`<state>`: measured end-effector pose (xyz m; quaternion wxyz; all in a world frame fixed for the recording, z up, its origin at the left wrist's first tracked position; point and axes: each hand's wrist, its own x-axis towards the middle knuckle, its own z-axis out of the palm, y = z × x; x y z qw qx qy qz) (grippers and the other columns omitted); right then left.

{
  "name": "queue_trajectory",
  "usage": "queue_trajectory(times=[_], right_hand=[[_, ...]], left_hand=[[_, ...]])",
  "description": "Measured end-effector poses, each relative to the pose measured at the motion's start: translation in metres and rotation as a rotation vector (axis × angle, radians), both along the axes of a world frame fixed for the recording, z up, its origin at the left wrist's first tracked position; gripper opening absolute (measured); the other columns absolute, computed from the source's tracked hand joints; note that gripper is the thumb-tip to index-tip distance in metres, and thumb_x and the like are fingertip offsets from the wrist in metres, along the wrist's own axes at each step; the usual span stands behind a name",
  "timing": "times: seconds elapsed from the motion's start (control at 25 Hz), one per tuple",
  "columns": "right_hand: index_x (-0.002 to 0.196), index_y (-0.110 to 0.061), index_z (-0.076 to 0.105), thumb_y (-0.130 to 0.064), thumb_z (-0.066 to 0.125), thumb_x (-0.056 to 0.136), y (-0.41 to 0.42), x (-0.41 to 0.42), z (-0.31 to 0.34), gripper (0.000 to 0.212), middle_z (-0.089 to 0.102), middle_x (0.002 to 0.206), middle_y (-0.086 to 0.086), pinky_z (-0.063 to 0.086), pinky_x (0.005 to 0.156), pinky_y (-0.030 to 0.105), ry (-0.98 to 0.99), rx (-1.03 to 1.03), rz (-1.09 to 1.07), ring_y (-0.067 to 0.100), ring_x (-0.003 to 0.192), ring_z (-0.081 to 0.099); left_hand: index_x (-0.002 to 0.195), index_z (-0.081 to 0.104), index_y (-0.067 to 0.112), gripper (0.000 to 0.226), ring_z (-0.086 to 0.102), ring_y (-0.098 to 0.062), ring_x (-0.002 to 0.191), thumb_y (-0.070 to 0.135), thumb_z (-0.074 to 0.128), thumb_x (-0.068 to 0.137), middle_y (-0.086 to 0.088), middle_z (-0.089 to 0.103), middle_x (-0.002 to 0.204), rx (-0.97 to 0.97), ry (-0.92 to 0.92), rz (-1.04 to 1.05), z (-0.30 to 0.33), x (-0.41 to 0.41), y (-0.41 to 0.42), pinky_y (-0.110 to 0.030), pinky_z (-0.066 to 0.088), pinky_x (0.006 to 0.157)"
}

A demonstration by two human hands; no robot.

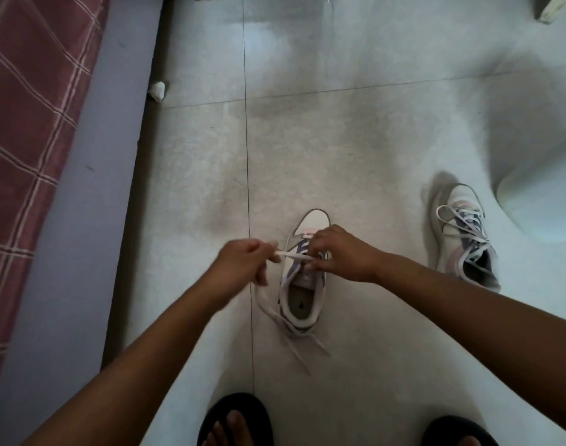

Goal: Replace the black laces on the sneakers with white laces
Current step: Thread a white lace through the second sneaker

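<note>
On the tiled floor [355,149], the left hand [243,262] pinches a white lace [293,255] pulled sideways from the near sneaker [304,275], the right hand [336,252] curls fingers onto its eyelets, and the 2nd sneaker [462,236] lies well apart toward the floor's right edge.

Left grip [248,262] pinching, right grip [336,252] curled; forearms extended.

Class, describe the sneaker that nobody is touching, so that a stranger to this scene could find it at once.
Start at the tiled floor and look to its right side, beside a pale rounded shape. The untouched sneaker lies there alone with white laces already crossed over it, whereas the other sneaker sits between both hands.
</note>
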<state>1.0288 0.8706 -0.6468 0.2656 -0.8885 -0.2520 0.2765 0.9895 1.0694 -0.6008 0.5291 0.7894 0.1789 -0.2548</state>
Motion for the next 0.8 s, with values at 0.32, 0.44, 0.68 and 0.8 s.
queue_trajectory(times=[0.32, 0.44, 0.68, 0.8], right_hand=[[0.082, -0.013, 0.074, -0.020, 0.070, 0.082, -0.025, 0.002, 0.025, 0.008, 0.071, 0.074, -0.015, 0.040, 0.077, 0.001, 0.431, 0.378, -0.347, -0.013, 0.078, 0.059], [0.083, -0.018, 0.074, -0.018, 0.069, 0.084, -0.016, 0.005, 0.036, 0.005, 0.071, 0.077, -0.011, 0.044, 0.079, 0.008, 0.436, 0.384, -0.240, -0.009, 0.078, 0.061], [0.078, -0.030, 0.073, -0.027, 0.067, 0.084, -0.036, 0.008, 0.048, 0.009, 0.070, 0.073, -0.010, 0.043, 0.072, 0.005, 0.443, 0.399, -0.234, -0.003, 0.074, 0.062], [0.080, -0.030, 0.073, -0.031, 0.064, 0.086, -0.068, 0.005, 0.040, 0.011, 0.072, 0.081, -0.010, 0.040, 0.074, 0.004, 0.425, 0.274, -0.219, -0.006, 0.079, 0.060]], left_hand=[[0.121, 0.058, 0.013, 0.034, 0.056, -0.018, 0.107, 0.034, 0.043, 0.098, -0.006, 0.060, 0.119, 0.554, -0.295, -0.185, -0.009, 0.034, 0.034, -0.033, 0.044, 0.092], [0.114, 0.062, 0.022, 0.030, 0.059, -0.010, 0.103, 0.035, 0.039, 0.099, 0.004, 0.065, 0.110, 0.125, -0.329, -0.413, 0.003, 0.028, -0.010, -0.027, 0.045, 0.088], [0.072, 0.072, 0.021, 0.034, 0.054, -0.006, 0.059, 0.043, 0.054, 0.090, 0.007, 0.061, 0.061, -0.013, -0.124, -0.530, 0.009, 0.038, -0.016, -0.023, 0.045, 0.066], [0.069, 0.071, 0.027, 0.023, 0.058, -0.003, 0.064, 0.038, 0.061, 0.087, 0.010, 0.068, 0.068, 0.020, -0.131, -0.484, 0.010, 0.040, 0.005, -0.023, 0.046, 0.070]])
